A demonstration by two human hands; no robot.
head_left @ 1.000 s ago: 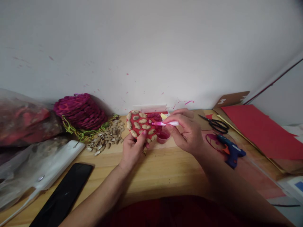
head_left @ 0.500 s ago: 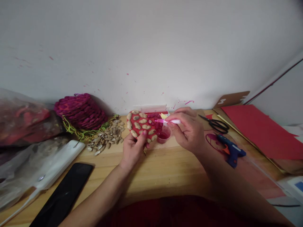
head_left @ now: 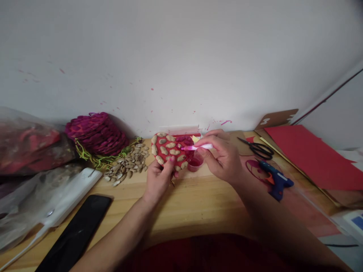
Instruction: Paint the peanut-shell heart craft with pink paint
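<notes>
My left hand (head_left: 160, 176) grips a round red disc (head_left: 166, 156) by its lower edge, thumb on the front. Peanut shells cover the disc; those on its right side are coloured magenta, the others are bare tan. In my right hand (head_left: 222, 155) is a paintbrush (head_left: 202, 146) with a white handle, its magenta tip touching shells near the disc's right part. Just below the brush stands a small clear cup (head_left: 195, 163) of dark pink paint, partly behind the disc.
Loose peanut shells (head_left: 127, 164) and a stack of magenta shell-covered discs (head_left: 96, 134) lie left, near a power strip (head_left: 73, 194) and phone (head_left: 76, 230). Rightward are black scissors (head_left: 259, 148), a blue glue gun (head_left: 276, 181) and red sheets (head_left: 314, 156). The wall (head_left: 181, 68) stands close behind.
My right hand has shifted slightly left, and the brush tip has moved left and a little down across the disc. My left hand and the disc have hardly moved.
</notes>
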